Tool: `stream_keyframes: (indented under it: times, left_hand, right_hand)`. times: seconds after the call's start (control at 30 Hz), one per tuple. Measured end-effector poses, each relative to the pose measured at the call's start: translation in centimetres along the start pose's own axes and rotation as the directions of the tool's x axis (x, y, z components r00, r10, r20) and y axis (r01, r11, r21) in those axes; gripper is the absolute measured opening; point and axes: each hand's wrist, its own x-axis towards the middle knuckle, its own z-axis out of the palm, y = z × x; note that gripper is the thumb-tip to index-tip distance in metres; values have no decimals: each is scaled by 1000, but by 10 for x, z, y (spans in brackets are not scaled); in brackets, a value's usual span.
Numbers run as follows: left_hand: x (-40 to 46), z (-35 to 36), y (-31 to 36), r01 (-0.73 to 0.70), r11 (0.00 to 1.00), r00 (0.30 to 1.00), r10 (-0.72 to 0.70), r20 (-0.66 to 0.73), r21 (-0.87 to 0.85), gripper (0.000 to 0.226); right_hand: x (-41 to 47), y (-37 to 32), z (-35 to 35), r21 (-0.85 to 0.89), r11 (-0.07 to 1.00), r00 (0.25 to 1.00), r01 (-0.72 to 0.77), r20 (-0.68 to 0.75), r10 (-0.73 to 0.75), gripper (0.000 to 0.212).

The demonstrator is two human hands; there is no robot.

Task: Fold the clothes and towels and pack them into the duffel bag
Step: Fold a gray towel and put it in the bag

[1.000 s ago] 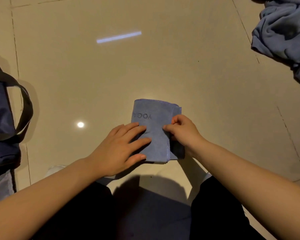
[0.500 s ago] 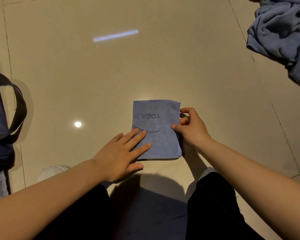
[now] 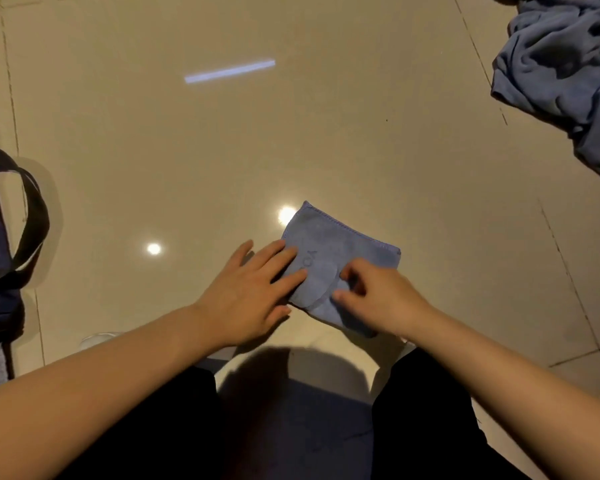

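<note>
The folded towel (image 3: 340, 261) lies on the floor (image 3: 291, 150) just ahead of the knees, turned askew. It looks light, soft and limp, so it would sag unless lifted by both side edges or scooped from beneath. The left hand (image 3: 246, 292) lies flat, fingers straight, pressing its left edge; the right hand (image 3: 378, 296) curls and pinches a fold. The bag (image 3: 0, 258) sits far left, loose clothes (image 3: 565, 64) far right.
</note>
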Motion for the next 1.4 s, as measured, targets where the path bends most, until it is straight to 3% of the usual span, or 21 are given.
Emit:
stream_keyframes:
  times: [0.03, 0.1, 0.2, 0.3, 0.4, 0.5, 0.57, 0.67, 0.73, 0.83, 1.0, 1.27, 1.33, 1.4]
  left_hand:
    - [-4, 5, -4, -22, 999, 998, 20, 54, 29, 66]
    - [-10, 15, -2, -35, 998, 994, 30, 101, 48, 83]
    - [-12, 23, 15, 46, 999, 996, -47, 76, 22, 103]
    - [-10, 26, 18, 40, 999, 998, -41, 39, 30, 108]
    - [-9, 25, 10, 21, 1000, 1000, -21, -3, 15, 100]
    - [-5, 19, 5, 30, 999, 998, -31, -48, -18, 74]
    - [-2, 13, 3, 36, 999, 998, -36, -43, -8, 66]
    - [2, 5, 4, -17, 999, 999, 19, -50, 40, 62]
    - [7, 1, 8, -54, 997, 993, 60, -97, 62, 56]
    - [14, 5, 17, -102, 993, 985, 110, -130, 64, 50]
    - [24, 23, 15, -89, 989, 996, 87, 18, 114, 82]
    - [52, 15, -6, -49, 985, 999, 49, 2, 167, 62]
    - [62, 13, -9, -52, 981, 998, 56, -15, 185, 53]
    - [70, 13, -13, -49, 983, 994, 65, -92, 175, 37]
  right_hand:
    - [-5, 2, 8, -24, 1000, 998, 0, 64, 1, 23]
    - [-3, 8, 11, -34, 999, 1000, -2, 13, 2, 25]
    - [6, 14, 2, -35, 999, 1000, -5, -30, 4, 23]
    - [8, 15, 1, -70, 998, 1000, 11, 2, -11, 23]
    - [4, 19, -3, -114, 993, 985, 14, -168, -33, 23]
    - [11, 28, -18, -166, 986, 942, -29, -333, -28, 37]
    - [23, 34, -30, -210, 973, 952, -98, -304, 30, 41]
    - [35, 37, -38, -298, 953, 967, -48, -253, -30, 17]
    - [35, 37, -40, -200, 980, 942, -6, -331, -62, 10]
    - [36, 40, -43, 51, 997, 928, -57, -367, 72, 8]
    - [48, 49, -43, 117, 986, 939, -123, -309, 154, 8]
    - [56, 56, -43, 139, 982, 904, -130, -391, 175, 15]
    - [49, 56, -44, -47, 998, 872, -41, -490, 13, 23]
    - [40, 62, -41, -365, 920, 827, 140, -468, -311, 24]
